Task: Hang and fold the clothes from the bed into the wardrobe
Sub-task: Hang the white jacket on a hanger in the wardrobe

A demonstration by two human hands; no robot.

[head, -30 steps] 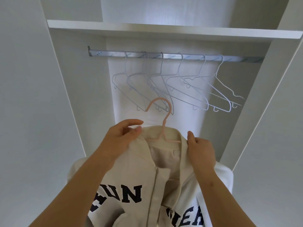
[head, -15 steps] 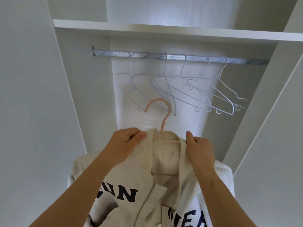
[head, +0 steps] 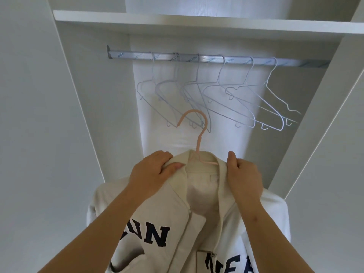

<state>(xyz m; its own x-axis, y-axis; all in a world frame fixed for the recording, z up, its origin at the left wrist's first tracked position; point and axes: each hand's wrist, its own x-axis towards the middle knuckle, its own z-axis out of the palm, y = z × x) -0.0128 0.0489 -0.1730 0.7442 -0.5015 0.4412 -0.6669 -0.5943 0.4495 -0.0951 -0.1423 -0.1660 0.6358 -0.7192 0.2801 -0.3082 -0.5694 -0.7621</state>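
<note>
A cream zip jacket (head: 161, 217) with dark block letters hangs open on a pink hanger (head: 199, 134) in front of the open wardrobe. My left hand (head: 151, 172) grips the jacket's left collar and shoulder. My right hand (head: 244, 174) pinches the right collar edge beside the hanger's arm. The pink hook points up and left, below the silver rail (head: 197, 58) and clear of it. The hanger's lower part is hidden inside the jacket.
Several empty white wire hangers (head: 226, 95) hang along the rail, slanting right. A white shelf (head: 197, 22) runs above the rail. White wardrobe side panels (head: 74, 95) stand at left and right. The rail's left end is bare.
Both hands shifted slightly on the collar, the left thumb now pressing flatter over the fabric. The jacket and hanger stay at about the same height below the rail.
</note>
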